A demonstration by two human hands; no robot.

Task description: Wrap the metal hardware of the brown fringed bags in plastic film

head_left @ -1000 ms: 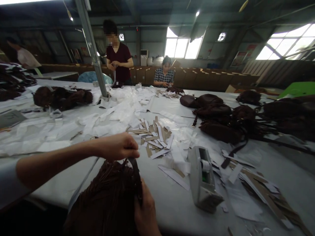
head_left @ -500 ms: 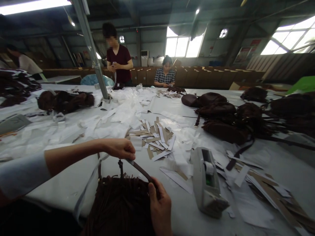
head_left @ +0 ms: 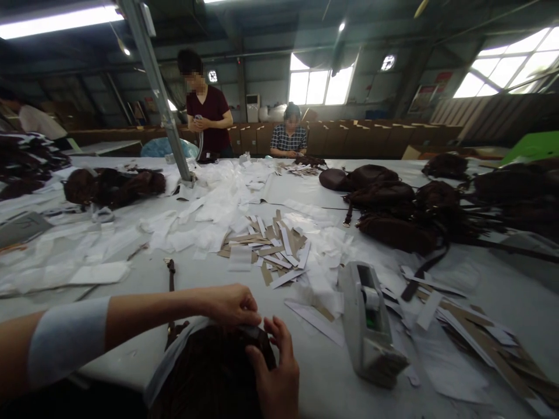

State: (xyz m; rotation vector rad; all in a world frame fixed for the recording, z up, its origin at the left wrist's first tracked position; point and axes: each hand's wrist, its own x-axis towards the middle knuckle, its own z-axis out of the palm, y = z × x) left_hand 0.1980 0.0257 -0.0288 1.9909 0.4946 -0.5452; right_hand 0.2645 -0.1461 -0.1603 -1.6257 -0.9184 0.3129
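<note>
Where the lower left of the frame begins, a forearm in a pale sleeve point(head_left: 65, 343) runs almost level across the grey table point(head_left: 131, 349) toward the lower centre. Just above the forearm a thin brown strap point(head_left: 171, 285) lies on the table and leads down to the brown bag point(head_left: 209, 378), which sits at the bottom centre against the near edge. The left hand point(head_left: 229, 305) ends that forearm with its wrist bent down and its fingers bunched together, pinched on the bag's top edge. Right of it, the right hand point(head_left: 275, 372) rises from the bottom edge with its back to the camera. Its thumb lies across the bag's upper corner and its fingers stand upright, nearly touching the left fingertips; whether it clamps the bag I cannot tell. Above both hands, at mid-frame, is a heap of card strips point(head_left: 271, 247). Right of the hands stands a grey tape dispenser point(head_left: 367, 326), and further brown bags point(head_left: 393, 221) are piled at the centre right.
</note>
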